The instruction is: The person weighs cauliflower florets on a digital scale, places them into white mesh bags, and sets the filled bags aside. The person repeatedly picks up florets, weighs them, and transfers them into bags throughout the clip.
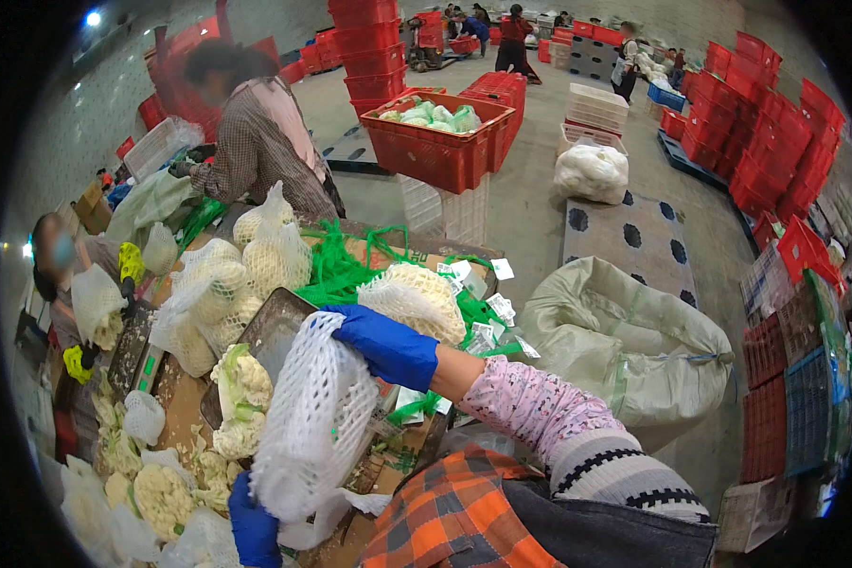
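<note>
A white foam net sleeve (316,419) hangs stretched between my two blue-gloved hands; whether anything is inside is hard to see. My right hand (390,346) grips its upper end. Low in the view, my left hand (254,522) holds the lower end, its fingers partly hidden by the netting. Just left of the sleeve, bare cauliflower pieces (241,401) with pale green leaves lie by a dark metal tray (277,319). Beyond my right hand rests a cauliflower in foam netting (419,302). More netted cauliflowers (216,298) are grouped at the table's far left.
Green mesh bags (337,266) with white tags (500,307) spread along the table's far edge. At right stands an open woven sack (625,348). A red crate (437,135) of bagged produce is beyond. Two co-workers, one in a checked garment (255,142), work on the left.
</note>
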A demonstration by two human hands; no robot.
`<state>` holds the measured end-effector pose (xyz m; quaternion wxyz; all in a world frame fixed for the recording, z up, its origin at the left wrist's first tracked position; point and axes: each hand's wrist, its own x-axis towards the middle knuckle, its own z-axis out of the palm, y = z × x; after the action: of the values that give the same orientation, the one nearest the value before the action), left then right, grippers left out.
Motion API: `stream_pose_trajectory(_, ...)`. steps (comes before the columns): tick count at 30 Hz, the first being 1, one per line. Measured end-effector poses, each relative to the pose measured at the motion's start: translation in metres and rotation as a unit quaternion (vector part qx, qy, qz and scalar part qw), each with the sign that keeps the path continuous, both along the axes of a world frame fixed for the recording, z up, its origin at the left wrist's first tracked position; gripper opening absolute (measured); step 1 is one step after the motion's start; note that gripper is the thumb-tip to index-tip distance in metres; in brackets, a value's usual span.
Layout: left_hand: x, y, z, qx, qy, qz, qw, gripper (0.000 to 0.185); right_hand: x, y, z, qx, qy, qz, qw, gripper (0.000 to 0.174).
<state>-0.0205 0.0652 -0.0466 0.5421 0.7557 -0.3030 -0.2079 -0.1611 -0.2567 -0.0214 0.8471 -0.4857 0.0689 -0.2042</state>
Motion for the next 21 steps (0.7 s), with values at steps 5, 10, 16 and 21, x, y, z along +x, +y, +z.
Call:
stream_pose_trajectory(5,0.037,0.026,-0.017,-0.098,0.007,0.157,0.983,0.027,-0.007,0.012,0.013,0.000,0.033,0.141,0.989,0.025)
stream_pose_trajectory(10,0.061,0.049,-0.016,-0.337,0.306,-0.029,0.890,0.050,-0.008,0.023,0.015,-0.273,0.120,0.264,0.917,0.067)
stream_pose_trajectory(16,0.018,0.041,-0.010,-0.129,0.273,-0.079,0.950,0.060,0.007,0.011,-0.008,-0.195,0.087,0.005,0.977,0.038)
stream_pose_trajectory(21,-0.013,0.032,-0.020,-0.020,0.112,0.031,0.993,0.035,-0.003,0.004,-0.017,0.004,0.019,0.136,0.991,0.038)
